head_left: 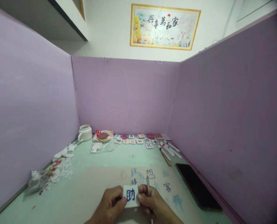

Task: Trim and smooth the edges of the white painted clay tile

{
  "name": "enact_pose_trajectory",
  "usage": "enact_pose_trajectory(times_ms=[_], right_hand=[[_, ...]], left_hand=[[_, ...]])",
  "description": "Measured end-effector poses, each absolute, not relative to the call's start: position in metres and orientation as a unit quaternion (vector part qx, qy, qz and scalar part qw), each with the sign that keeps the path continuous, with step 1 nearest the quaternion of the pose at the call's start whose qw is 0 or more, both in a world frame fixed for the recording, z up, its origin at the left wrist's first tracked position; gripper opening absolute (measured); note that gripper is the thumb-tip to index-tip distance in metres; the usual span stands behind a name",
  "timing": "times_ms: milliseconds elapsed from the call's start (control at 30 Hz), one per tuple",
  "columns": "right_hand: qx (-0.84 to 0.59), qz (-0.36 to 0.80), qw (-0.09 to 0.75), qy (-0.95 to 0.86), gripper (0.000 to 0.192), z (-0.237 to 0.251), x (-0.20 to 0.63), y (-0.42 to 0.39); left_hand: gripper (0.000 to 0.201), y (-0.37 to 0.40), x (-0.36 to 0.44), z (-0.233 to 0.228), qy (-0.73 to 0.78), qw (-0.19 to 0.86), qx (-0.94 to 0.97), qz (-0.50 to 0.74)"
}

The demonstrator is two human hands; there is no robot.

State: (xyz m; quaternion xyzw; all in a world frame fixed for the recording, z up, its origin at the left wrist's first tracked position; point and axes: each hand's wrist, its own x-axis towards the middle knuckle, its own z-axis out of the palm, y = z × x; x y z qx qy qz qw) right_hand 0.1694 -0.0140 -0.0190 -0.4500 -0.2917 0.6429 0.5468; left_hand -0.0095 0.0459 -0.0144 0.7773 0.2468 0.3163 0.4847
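Observation:
My left hand (pixel 110 203) and my right hand (pixel 152 202) together hold a small white card (pixel 131 196) with a blue Chinese character on it, low in the middle of the view. My right hand also grips a slim silver pen (pixel 148 185) that points away from me. Both hands hover over a beige sheet (pixel 96 186) covered with several handwritten characters in blue, grey and green.
Character cards (pixel 138 140) lie in rows by the back wall, with marker pens (pixel 168 149) to their right. A white mug (pixel 84 133), a round gold tin (pixel 103 136), torn wrappers (pixel 54 171) and a black phone (pixel 195 186) sit on the green desk. Purple partitions close three sides.

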Motion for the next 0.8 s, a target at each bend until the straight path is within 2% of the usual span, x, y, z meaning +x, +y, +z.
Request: enact_pose_trajectory(times_ms=[233,800], right_hand=[[-0.450,0.648,0.531,-0.308,0.052,-0.006,0.169,-0.020],[-0.456,0.665,0.500,-0.317,0.052,-0.001,0.172,-0.022]], left_hand=[[0.052,0.041,-0.013,-0.004,0.249,0.450,0.801,0.306],[0.046,0.040,-0.019,0.000,0.276,0.455,0.800,0.277]])
